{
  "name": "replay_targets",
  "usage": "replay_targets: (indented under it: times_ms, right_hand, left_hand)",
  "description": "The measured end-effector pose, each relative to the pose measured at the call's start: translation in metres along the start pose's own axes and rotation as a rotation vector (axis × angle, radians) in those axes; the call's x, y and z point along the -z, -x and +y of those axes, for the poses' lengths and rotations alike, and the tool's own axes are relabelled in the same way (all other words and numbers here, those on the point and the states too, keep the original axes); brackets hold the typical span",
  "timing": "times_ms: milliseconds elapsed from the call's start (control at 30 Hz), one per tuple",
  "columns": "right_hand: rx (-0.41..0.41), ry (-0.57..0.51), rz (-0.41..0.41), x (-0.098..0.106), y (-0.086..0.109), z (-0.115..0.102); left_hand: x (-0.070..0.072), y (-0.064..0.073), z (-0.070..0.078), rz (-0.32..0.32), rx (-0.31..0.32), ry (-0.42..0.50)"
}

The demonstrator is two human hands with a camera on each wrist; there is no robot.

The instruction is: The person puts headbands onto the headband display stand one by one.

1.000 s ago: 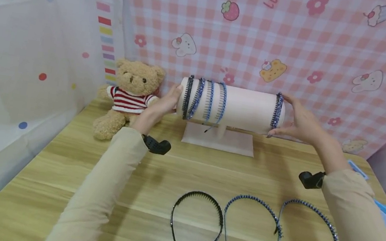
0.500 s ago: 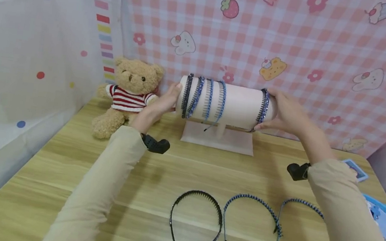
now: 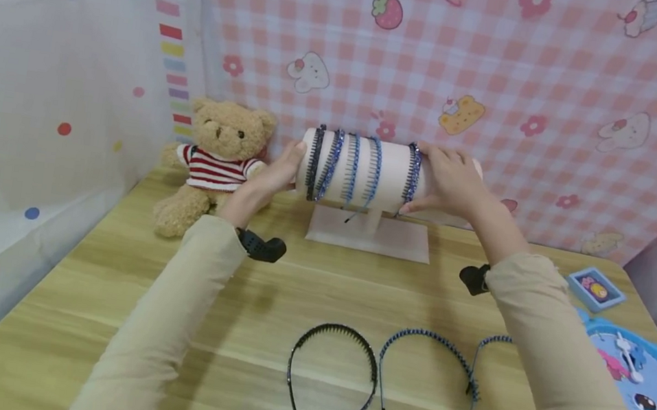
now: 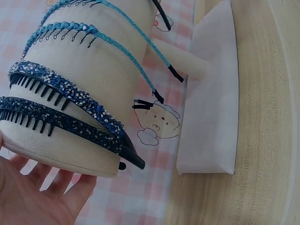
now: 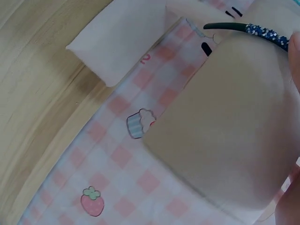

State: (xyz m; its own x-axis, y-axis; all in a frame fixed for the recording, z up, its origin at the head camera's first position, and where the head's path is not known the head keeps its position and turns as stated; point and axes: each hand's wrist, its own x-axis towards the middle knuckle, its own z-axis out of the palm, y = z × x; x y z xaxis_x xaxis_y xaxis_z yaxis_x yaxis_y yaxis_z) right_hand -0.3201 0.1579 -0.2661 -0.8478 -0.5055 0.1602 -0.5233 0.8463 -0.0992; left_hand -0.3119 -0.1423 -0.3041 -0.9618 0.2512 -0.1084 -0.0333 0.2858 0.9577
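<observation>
We see our right hand (image 3: pixel 452 183) with thumb and fingers clamped on a sparkly blue headband (image 3: pixel 413 174), which sits around the pale display roll (image 3: pixel 391 175), right of its middle. Our left hand (image 3: pixel 275 176) grips the roll's left end, its fingers spread. Between our hands, four other headbands (image 3: pixel 374 169) straddle the roll. Nearer us, three more headbands (image 3: pixel 434 335) lie on the wooden surface (image 3: pixel 245 367).

Place: looked like a child's-room corner | cartoon cloth (image 3: pixel 422 58) hung behind | bear (image 3: pixel 215 166), clock (image 3: pixel 653 386) sat on counter (image 3: pixel 318 287)
</observation>
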Motion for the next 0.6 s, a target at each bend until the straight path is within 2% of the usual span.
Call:
replay_targets:
  times_ms: [200,367,600]
  right_hand:
    - [0.047,-0.001,0.028,-0.003,-0.007,-0.01]
    - [0.048,-0.01,0.024,-0.007,-0.008,-0.015]
    - [0.074,0.045,0.078,-0.013,-0.004,-0.012]
  left_hand:
    - [-0.001,0.0,0.002,0.009,-0.025,0.014]
    - [-0.003,-0.002,0.0,0.006,-0.017,0.019]
    - [-0.002,-0.001,-0.001,0.006,-0.024,0.007]
